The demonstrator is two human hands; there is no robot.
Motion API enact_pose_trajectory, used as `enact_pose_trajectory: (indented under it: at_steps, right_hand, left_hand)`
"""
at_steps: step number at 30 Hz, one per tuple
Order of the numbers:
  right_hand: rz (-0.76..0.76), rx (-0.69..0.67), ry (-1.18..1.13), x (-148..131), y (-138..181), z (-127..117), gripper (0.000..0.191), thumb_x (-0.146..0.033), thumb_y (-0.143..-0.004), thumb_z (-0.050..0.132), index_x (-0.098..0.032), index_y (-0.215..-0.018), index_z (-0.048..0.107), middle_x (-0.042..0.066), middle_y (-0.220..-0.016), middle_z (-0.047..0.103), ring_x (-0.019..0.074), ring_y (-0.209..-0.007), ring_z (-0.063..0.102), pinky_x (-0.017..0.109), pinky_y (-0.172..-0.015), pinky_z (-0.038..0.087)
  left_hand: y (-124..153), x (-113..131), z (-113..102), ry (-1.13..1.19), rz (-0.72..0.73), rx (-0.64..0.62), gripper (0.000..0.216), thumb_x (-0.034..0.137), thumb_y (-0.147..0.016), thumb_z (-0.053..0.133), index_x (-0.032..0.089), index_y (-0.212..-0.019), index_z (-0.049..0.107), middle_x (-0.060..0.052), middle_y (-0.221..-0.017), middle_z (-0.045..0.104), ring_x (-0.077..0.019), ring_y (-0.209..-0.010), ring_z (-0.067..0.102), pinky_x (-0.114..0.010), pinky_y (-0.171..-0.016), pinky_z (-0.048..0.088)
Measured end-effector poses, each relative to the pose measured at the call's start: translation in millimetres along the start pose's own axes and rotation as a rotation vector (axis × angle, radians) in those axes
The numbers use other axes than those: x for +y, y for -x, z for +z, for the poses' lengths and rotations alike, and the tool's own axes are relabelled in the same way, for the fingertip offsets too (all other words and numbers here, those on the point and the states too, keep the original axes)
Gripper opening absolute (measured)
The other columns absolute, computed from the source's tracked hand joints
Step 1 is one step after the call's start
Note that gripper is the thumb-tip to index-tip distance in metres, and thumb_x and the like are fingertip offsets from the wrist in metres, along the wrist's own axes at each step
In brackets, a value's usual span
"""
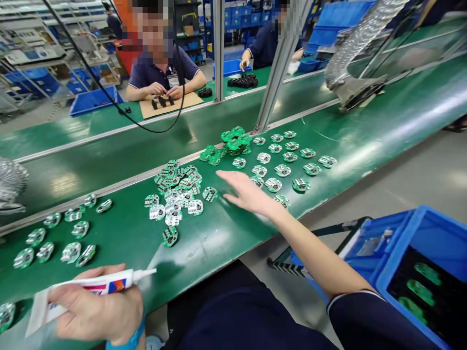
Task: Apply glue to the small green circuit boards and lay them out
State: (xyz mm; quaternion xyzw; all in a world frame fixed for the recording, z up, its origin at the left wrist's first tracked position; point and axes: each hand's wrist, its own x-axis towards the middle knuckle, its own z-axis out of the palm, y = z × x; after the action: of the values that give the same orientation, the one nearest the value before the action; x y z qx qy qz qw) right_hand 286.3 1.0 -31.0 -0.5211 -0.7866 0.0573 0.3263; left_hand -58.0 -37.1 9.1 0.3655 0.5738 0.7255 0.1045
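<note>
My left hand point(97, 308) is closed around a white glue tube point(91, 289) at the lower left, its nozzle pointing right over the green belt point(219, 233). My right hand point(246, 192) reaches out flat with fingers stretched, palm down on the belt. It lies between a heap of small round green circuit boards point(178, 192) on its left and rows of the same boards point(282, 170) on its right. It holds nothing.
More round boards point(60, 238) lie at the left of the belt, and a green pile point(233, 141) sits by a metal post point(279, 63). A blue bin point(419, 272) with boards stands at lower right. Two people work across the line, one at a cardboard sheet point(170, 103).
</note>
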Motion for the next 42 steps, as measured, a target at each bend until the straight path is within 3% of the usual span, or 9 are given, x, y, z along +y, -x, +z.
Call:
enact_pose_trajectory:
  at_steps: [2, 6, 9, 12, 17, 23, 32, 42]
  right_hand:
    - [-0.027, -0.197, -0.054, -8, -19, 22, 0.081, -0.004, -0.088, 0.067, -0.018, -0.163, 0.039, 0.017, -0.163, 0.049, 0.0292, -0.150, 0.048, 0.055, -0.122, 0.041]
    - [0.056, -0.383, -0.109, 1, -35, 35, 0.073, -0.004, -0.088, 0.071, -0.021, -0.156, 0.051, 0.015, -0.142, 0.068, 0.0284, -0.129, 0.066, 0.049, -0.107, 0.054]
    - [0.073, -0.343, -0.101, 0, -26, 36, 0.071, -0.012, -0.087, 0.078, -0.018, -0.153, 0.054, 0.015, -0.129, 0.072, 0.0281, -0.117, 0.069, 0.047, -0.099, 0.057]
    - [0.037, -0.223, -0.068, -18, -5, 42, 0.082, -0.021, -0.088, 0.078, -0.019, -0.161, 0.042, 0.013, -0.120, 0.073, 0.0275, -0.107, 0.070, 0.048, -0.094, 0.059]
    - [-0.170, -0.021, 0.085, -77, 25, 46, 0.090, -0.031, -0.097, 0.070, -0.015, -0.170, 0.019, 0.009, -0.096, 0.069, 0.0271, -0.085, 0.065, 0.045, -0.079, 0.059]
    - [-0.318, 0.015, 0.127, -135, 29, 34, 0.090, -0.038, -0.105, 0.061, -0.007, -0.170, 0.008, 0.005, -0.082, 0.061, 0.0256, -0.075, 0.058, 0.039, -0.067, 0.055]
    - [-0.343, -0.016, 0.117, -144, 23, 32, 0.096, -0.033, -0.103, 0.064, -0.008, -0.171, 0.001, 0.006, -0.085, 0.065, 0.0264, -0.074, 0.057, 0.041, -0.068, 0.053]
    - [-0.352, -0.032, 0.170, -148, 25, 29, 0.093, -0.029, -0.103, 0.064, -0.001, -0.169, 0.006, 0.006, -0.082, 0.059, 0.0274, -0.076, 0.054, 0.042, -0.070, 0.054]
  left_hand:
    - [2, -2, 1, 0.027, -0.009, 0.161, 0.061, 0.069, -0.090, 0.061, 0.023, -0.051, 0.051, 0.000, -0.042, 0.047, -0.0202, -0.041, 0.053, -0.033, -0.041, 0.042]
    - [3, -3, -9, 0.025, -0.064, 0.166, 0.061, 0.068, -0.088, 0.063, 0.023, -0.049, 0.054, -0.001, -0.042, 0.052, -0.0214, -0.038, 0.053, -0.035, -0.039, 0.042]
    - [3, -6, -14, 0.046, -0.084, 0.153, 0.058, 0.067, -0.090, 0.062, 0.021, -0.054, 0.058, 0.000, -0.042, 0.053, -0.0194, -0.037, 0.053, -0.033, -0.040, 0.044]
    - [6, -6, -8, 0.073, -0.098, 0.101, 0.057, 0.065, -0.092, 0.060, 0.020, -0.058, 0.060, 0.000, -0.042, 0.055, -0.0176, -0.035, 0.053, -0.030, -0.040, 0.045]
    - [25, 3, 17, 0.120, -0.109, -0.052, 0.060, 0.068, -0.098, 0.054, 0.018, -0.065, 0.062, 0.000, -0.047, 0.060, -0.0151, -0.036, 0.056, -0.026, -0.041, 0.046]
    - [52, -4, 32, 0.080, -0.014, -0.248, 0.056, 0.061, -0.104, 0.048, 0.018, -0.074, 0.067, -0.001, -0.054, 0.067, -0.0139, -0.042, 0.063, -0.024, -0.045, 0.049]
    - [56, -9, 17, -0.075, 0.326, -0.331, 0.049, 0.048, -0.107, 0.050, 0.019, -0.072, 0.068, -0.001, -0.059, 0.069, -0.0127, -0.047, 0.064, -0.025, -0.052, 0.049]
    - [52, -9, 14, -0.109, 0.492, -0.335, 0.046, 0.040, -0.107, 0.053, 0.018, -0.069, 0.068, -0.002, -0.058, 0.068, -0.0099, -0.047, 0.058, -0.024, -0.053, 0.043]
